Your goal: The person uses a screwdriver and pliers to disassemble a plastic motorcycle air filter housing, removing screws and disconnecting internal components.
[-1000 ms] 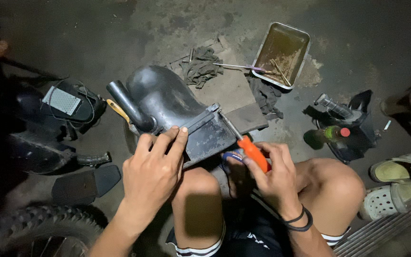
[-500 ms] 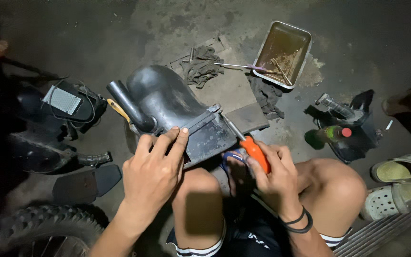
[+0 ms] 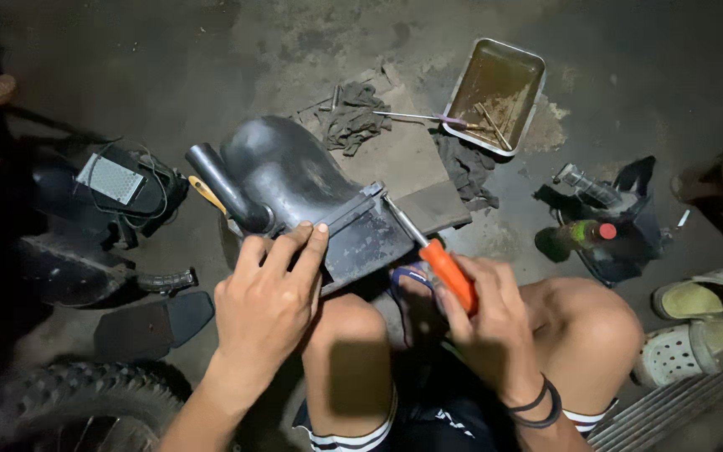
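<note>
1. 2 hands work on a dark plastic housing (image 3: 294, 188) propped on the person's knees above the concrete floor (image 3: 169, 59); its underside is hidden.
2. The left hand (image 3: 265, 305) presses flat on the housing's near edge, fingers spread, gripping nothing.
3. The right hand (image 3: 487, 322) is closed around an orange-handled screwdriver (image 3: 433, 251); its tip meets the housing, the contact hard to make out.
4. A tyre (image 3: 69, 402) is cut off at the bottom left.
5. Since 1 second ago, the screwdriver handle sits slightly lower; the left hand is unmoved.
</note>
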